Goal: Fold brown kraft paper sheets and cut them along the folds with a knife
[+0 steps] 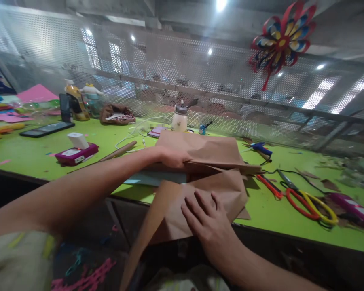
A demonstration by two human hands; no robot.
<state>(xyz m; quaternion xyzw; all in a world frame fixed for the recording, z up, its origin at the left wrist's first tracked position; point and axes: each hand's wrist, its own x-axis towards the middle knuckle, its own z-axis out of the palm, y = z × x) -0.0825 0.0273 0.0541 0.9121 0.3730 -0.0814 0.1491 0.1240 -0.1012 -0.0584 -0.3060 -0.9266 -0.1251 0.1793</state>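
A large sheet of brown kraft paper [209, 145] lies folded over at the front edge of the green table. My left hand [174, 157] is closed on its upper layer, with the thumb along the fold. Spread fingers of my right hand [208, 218] rest on the lower layer of brown paper [178, 202], which hangs over the table's edge toward me. Between the layers a strip of light blue paper [157, 178] shows. To the right lie scissors [306, 198] with red and yellow handles and a red-orange cutter knife [269, 186].
A blue glue gun [261, 150] lies at the right, near a purple power strip [354, 208]. Leftward stand another power strip [79, 155] with a white charger, a phone [47, 129] and a bottle [77, 101]. A lidded jar [180, 119] stands behind the paper, before a perforated screen [157, 60].
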